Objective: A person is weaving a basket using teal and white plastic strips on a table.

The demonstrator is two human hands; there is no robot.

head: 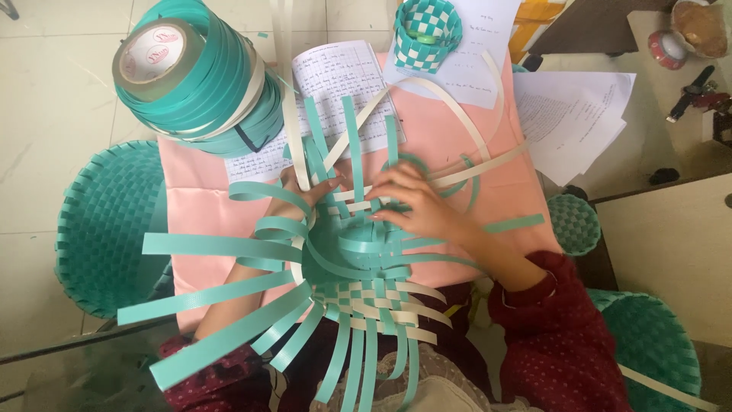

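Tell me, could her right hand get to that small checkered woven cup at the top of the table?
Probably yes. The right hand rests on the half-woven basket, and only flat papers and loose cream strips lie between it and the woven cup.

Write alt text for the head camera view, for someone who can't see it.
Seen from above, a person's left hand and right hand press on a half-woven basket of teal and cream plastic strips, its loose ends fanning outward. It rests on a pink cloth, with a big roll of teal strip, handwritten papers and a small checkered woven cup behind.

Dark red sleeves (pale dotted)
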